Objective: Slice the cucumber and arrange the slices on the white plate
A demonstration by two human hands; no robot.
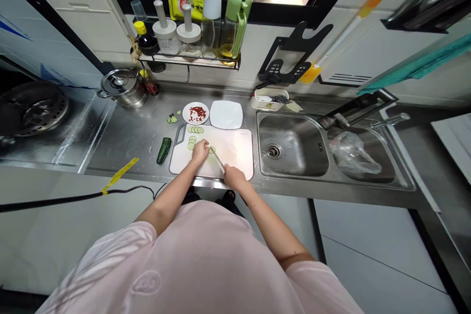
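Observation:
My right hand [234, 177] is closed around the handle of a kitchen knife [218, 161], whose blade points up and left over the white cutting board [235, 149]. My left hand [200, 152] lies on the board with its fingers pressed together, beside the blade's tip. Pale green cucumber [212, 150] shows at its fingertips; the rest of what it grips is hidden. Rows of cucumber slices [195, 129] lie at the board's upper left, with more slices [192, 143] just left of my left hand. A dark green cucumber piece [164, 150] rests on the counter, left of the board.
Behind the board stand a plate of chopped red pieces [189, 117] and a white plate [225, 114]. Cucumber scraps [171, 118] lie nearby. A lidded pot [125, 89] is at left; the sink [294, 157] is at right. A bottle shelf [217, 61] hangs above.

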